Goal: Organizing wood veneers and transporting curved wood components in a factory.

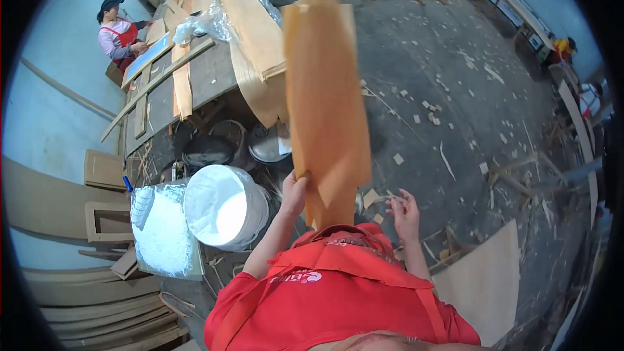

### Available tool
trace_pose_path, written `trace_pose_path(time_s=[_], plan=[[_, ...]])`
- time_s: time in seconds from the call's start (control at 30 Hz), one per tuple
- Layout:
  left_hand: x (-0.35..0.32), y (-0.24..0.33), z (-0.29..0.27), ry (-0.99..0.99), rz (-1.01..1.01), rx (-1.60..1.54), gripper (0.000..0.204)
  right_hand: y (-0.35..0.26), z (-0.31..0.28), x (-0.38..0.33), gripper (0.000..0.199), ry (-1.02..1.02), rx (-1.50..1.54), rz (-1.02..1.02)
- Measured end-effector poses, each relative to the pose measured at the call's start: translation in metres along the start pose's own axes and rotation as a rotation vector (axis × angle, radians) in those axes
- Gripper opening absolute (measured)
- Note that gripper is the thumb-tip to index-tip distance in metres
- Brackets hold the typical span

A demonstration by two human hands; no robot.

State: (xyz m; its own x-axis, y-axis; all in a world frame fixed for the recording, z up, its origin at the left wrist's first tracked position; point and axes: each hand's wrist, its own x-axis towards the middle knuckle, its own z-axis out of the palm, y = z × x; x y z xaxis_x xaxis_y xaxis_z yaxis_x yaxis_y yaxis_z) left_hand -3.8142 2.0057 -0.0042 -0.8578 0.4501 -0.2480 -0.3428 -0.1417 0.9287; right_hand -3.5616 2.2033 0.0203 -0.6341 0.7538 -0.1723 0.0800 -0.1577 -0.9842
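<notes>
With our left hand (pixel 294 195) we're gripping an orange wood sheet (pixel 329 101) off the worktop (pixel 209 69)'s near right corner, right hand (pixel 406 216) half curling, hold unclear.

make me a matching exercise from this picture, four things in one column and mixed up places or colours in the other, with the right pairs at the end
1. wood sheet
2. bucket
3. paint roller
4. apron

a. red, worn by the person
b. on the white-coated board
c. orange-brown, in the left hand
d. white inside, standing beside the board

Right pairs: 1-c, 2-d, 3-b, 4-a
</notes>
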Motion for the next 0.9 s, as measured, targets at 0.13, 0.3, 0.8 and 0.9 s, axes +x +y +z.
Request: trace_pose_path(time_s=[0.13, 0.3, 0.8, 0.9], plan=[[0.06, 0.027, 0.015, 0.16, -0.072, -0.029, 0.019, -0.04, 0.009, 0.106, 0.043, -0.164, -0.028, -0.046], [0.158, 0.055, -0.012, 0.318, -0.066, 0.058, 0.013, -0.071, 0.028, 0.207, 0.043, -0.315, -0.085, -0.093], [0.529, 0.126, -0.218, 0.64, -0.083, 0.795, 0.023, -0.062, 0.073, 0.346, 0.04, 0.002, -0.169, 0.242], [0.562, 0.149, -0.257, 0.681, -0.149, 1.08, 0.03, -0.071, 0.094, 0.37, 0.039, -0.038, -0.185, 0.259]])
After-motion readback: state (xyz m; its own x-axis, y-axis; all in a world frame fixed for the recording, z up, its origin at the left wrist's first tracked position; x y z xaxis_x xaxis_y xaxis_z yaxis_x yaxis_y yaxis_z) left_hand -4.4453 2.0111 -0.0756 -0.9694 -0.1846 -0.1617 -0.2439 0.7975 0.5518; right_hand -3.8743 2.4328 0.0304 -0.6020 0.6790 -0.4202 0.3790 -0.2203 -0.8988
